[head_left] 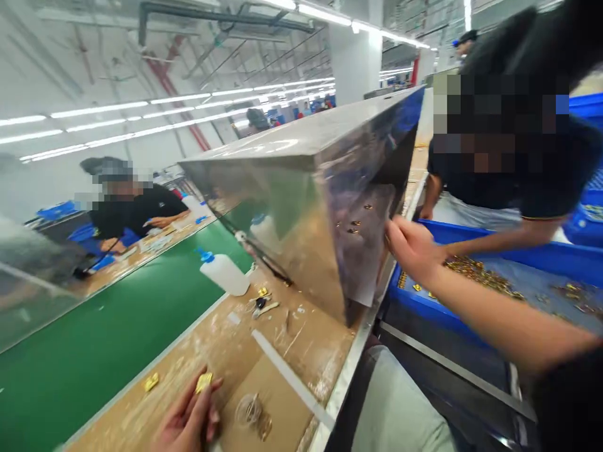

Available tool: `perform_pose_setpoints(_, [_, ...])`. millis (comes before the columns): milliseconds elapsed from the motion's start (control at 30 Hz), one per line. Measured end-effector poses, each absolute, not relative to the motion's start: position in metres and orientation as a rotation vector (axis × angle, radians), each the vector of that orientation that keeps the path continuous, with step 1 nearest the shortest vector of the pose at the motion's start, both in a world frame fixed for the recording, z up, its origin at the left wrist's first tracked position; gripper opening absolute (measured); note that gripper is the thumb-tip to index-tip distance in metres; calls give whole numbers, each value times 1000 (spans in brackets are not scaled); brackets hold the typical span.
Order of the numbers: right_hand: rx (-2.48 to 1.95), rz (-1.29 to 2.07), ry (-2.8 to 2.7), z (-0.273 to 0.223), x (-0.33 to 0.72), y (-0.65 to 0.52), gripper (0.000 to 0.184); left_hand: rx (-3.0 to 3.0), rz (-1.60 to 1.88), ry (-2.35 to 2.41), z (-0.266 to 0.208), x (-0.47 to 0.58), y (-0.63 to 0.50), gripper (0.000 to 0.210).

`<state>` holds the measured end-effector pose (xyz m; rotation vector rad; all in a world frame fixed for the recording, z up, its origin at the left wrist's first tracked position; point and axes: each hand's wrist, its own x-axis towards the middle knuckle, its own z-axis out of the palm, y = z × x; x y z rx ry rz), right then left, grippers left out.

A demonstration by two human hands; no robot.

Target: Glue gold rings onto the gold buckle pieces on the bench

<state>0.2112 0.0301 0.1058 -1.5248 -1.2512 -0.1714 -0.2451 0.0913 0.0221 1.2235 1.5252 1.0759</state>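
Observation:
My left hand is low in the frame above the wooden bench, pinching a small gold metal piece between thumb and fingers. To its left lies another gold piece. A coil of clear cord rests on a brown board just right of this hand. My right hand is raised, its fingers curled closed at the right edge of a pale sheet. Several small gold parts show on that sheet, against the side of a shiny metal box. What the right fingertips hold is hidden.
A white squeeze bottle leans beside the green belt. Small tools and a white strip lie on the bench. At right, a co-worker bends over a blue tray of gold parts. Another person works across the belt.

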Motion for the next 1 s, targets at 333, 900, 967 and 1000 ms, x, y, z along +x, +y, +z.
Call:
perform_pose_setpoints(333, [-1343, 135, -2391, 42, -43, 120, 40, 1176, 1231, 1321, 17, -258, 91, 84])
perform_pose_setpoints(900, [-1049, 502, -2477, 31, -49, 176, 11, 1069, 1206, 1298, 9, -263, 102, 81])
perform_pose_setpoints(967, [-1038, 521, -2530, 30, -53, 173, 11, 1051, 1219, 1300, 9, -262, 102, 83])
perform_pose_setpoints(1000, [-1049, 527, -2546, 29, -55, 172, 13, 1044, 1224, 1301, 9, -261, 103, 84])
